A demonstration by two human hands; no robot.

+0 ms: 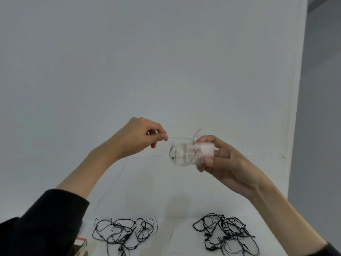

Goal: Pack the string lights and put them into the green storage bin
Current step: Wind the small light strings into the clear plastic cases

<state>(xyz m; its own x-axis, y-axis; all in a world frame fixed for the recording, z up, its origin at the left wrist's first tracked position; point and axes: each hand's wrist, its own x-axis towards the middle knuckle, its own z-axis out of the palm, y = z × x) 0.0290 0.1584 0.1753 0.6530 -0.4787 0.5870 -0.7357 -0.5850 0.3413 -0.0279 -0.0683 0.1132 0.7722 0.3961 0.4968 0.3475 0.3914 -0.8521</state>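
Head cam: I'm mid-wind on one strand, both hands raised over the table [166, 191].

Right hand [227, 163] grips a white block [206, 149], fingers curled round it. A clear, blurry bundle [182, 154] of loops sits at the block's left end. With the motion blur I can't tell how many turns are on it.

Left hand [140, 137] pinches the thin wire [178, 138] between thumb and forefinger, other fingers curled in. The wire runs taut from the pinch to the top of the bundle. A faint slack length drops from under the left hand toward the table; its end is too thin to trace.

Two black tangles of string lights lie on the table near me, the left tangle [125, 231] and the right tangle [225, 233]. They're well apart, and neither hand is touching them. The corner of a small box [81, 245] shows at bottom left. The green storage bin is not in view.

My read:
- **Step:** packing, winding one strand. Binning hasn't begun and most of the task is left.
- **Next move:** needs light tension from the left pinch to feed the slack, with the right hand holding the block steady so the loops stack and don't slip off.
- **Risk:** the fine wire could snag or kink.
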